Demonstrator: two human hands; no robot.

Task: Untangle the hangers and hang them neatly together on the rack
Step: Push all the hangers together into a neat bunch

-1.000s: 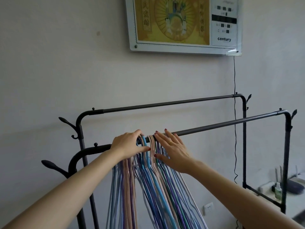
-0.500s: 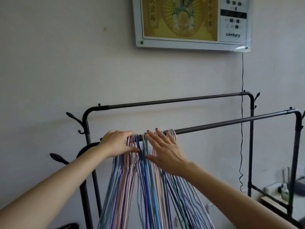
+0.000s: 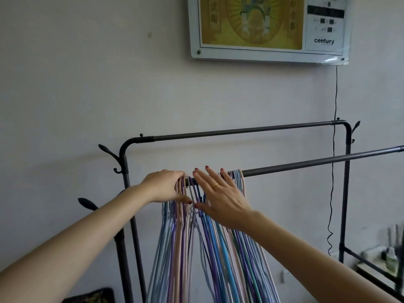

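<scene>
Several thin hangers (image 3: 220, 254) in blue, purple, pink and green hang in a tight bunch on the near bar of a black clothes rack (image 3: 306, 164). My left hand (image 3: 165, 185) curls over the hooks of the left group, fingers closed on them at the bar. My right hand (image 3: 220, 196) lies flat and spread against the right group, palm pressing on the hangers, a ring on one finger. A few hooks (image 3: 237, 174) show on the bar just right of my right hand. A narrow gap separates the two groups below my hands.
The rack's far bar (image 3: 240, 131) runs behind, close to the wall. Hook pegs (image 3: 108, 150) stick out at the rack's left post. A framed panel (image 3: 269, 29) hangs on the wall with a cord (image 3: 334, 149) down the right. Bottles (image 3: 391, 261) stand at the lower right.
Both hands have slid left along the near bar with the hangers. The view has shifted, so the rack sits further right in the frame.
</scene>
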